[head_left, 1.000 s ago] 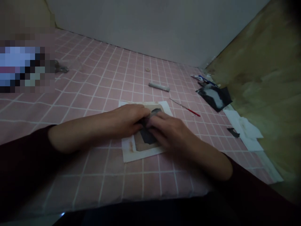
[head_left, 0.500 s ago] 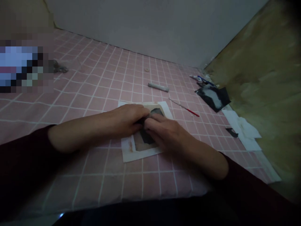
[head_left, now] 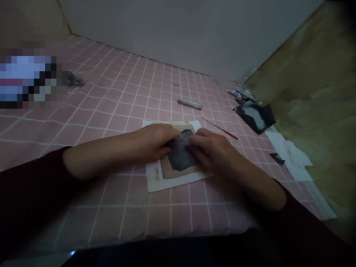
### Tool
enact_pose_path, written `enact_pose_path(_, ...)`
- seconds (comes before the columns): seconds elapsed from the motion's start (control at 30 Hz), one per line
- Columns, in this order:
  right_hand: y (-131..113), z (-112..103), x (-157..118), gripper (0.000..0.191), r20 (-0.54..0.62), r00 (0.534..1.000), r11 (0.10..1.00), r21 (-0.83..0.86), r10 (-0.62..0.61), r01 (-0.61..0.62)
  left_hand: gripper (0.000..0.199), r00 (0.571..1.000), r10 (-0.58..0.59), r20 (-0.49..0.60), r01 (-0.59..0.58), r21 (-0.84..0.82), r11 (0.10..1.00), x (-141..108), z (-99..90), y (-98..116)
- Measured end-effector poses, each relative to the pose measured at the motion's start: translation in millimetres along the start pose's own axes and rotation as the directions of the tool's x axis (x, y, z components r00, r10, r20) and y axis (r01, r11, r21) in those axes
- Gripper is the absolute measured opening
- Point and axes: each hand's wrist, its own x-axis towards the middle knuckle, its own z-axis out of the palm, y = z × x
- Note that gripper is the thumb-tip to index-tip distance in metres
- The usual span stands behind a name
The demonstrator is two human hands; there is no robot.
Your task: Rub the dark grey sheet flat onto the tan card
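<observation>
"What's changed?"
"The dark sheet's (head_left: 182,157) middle shows now: the right hand (head_left: 213,146) has drawn away from the left hand (head_left: 157,139), leaving it uncovered between them."
"Where is it?"
"Over the tan panel (head_left: 167,172), bordered by white paper (head_left: 152,185), on the table (head_left: 128,213)."
"Fingers?"
"At its sides; whether pinching, I can't tell."

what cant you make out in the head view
In the head view:
Dark sheet, part of its right edge: behind the right hand
Left hand, its grip: blocked by the hand itself
Upper left contents: masked by pixel blocks
Small round thing at back: too small and dim
Left sleeve: cut off by the picture's edge
</observation>
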Motion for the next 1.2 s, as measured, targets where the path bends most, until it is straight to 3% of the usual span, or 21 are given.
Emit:
enact_pose_path(0.17, -9, 3, 2, 0.018, 0.042, 0.987, 0.977, 0.155, -0.156, 0.148, 0.006, 1.000, -0.029, 0.002, 0.029, 0.004, 1.000, 1, -1.3, 1)
enact_pose_path(0.33, 2, 1, 3, 0.015, -0.002, 1.000, 0.999, 0.048, 0.013, -0.013, 0.007, 1.000, -0.006, 0.009, 0.006, 0.001, 1.000, 0, -1.2, 1)
enact_pose_path(0.53, -7, 10, 6, 0.007, -0.050, 0.990, 0.971, 0.195, -0.132, 0.139, 0.007, 0.999, 0.006, -0.033, -0.007, -0.015, 1.000, -1, -1.0, 2)
enact_pose_path(0.73, 2, 3, 4, 0.010, -0.046, 0.999, 1.000, 0.013, 0.022, -0.021, 0.006, 1.000, -0.010, -0.009, 0.010, 0.019, 1.000, -1, -0.2, 0)
enact_pose_path(0.9, -12, 7, 4, 0.017, 0.059, 0.987, 0.984, 0.109, -0.147, 0.140, 0.003, 0.999, -0.019, -0.031, 0.019, -0.007, 1.000, -2, -1.9, 2)
enact_pose_path(0.97, -8, 5, 3, 0.017, 0.062, 0.989, 0.989, 0.068, -0.134, 0.130, 0.002, 1.000, -0.028, -0.013, 0.028, 0.000, 1.000, -2, -2.4, 3)
enact_pose_path(1.07, 1, 0, 2, 0.018, 0.034, 0.999, 0.999, -0.050, -0.019, 0.020, 0.004, 1.000, -0.027, 0.010, 0.027, 0.004, 1.000, -1, -1.5, 1)
enact_pose_path(1.2, -1, 5, 5, 0.019, 0.019, 0.995, 0.995, 0.033, -0.098, 0.098, 0.006, 1.000, -0.004, -0.017, 0.004, -0.027, 1.000, -1, -0.2, -3)
